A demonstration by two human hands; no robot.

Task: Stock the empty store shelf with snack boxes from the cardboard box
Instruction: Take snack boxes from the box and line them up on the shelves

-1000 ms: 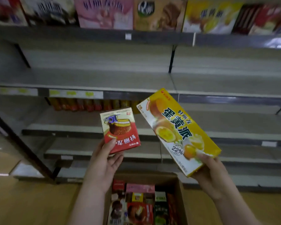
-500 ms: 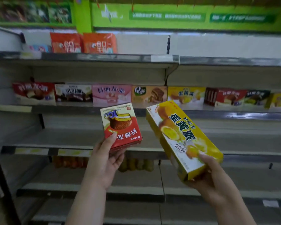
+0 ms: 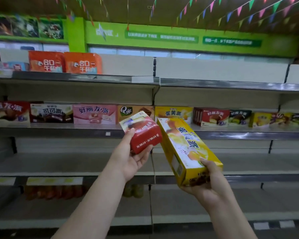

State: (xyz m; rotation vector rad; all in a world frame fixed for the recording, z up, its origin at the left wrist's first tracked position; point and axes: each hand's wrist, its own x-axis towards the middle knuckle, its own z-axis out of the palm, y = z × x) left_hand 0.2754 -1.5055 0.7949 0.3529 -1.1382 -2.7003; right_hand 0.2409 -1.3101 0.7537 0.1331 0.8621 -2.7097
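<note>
Both hands are up in front of the shelving, each gripping a box. The left hand [image 3: 129,161] cradles a small red snack box [image 3: 141,132] from below, thumb along its near left side, its top tipped away toward the shelves. The right hand [image 3: 205,183] is curled round the lower end of a long yellow snack box [image 3: 185,149], whose long axis runs from the palm up and leftward, its far end pointing at the stocked shelf [image 3: 231,133]. The two boxes almost touch at their upper corners. Half a second ago both faced the camera more squarely and sat lower against the shelving; the bare shelf [image 3: 76,163] now lies behind the wrists.
</note>
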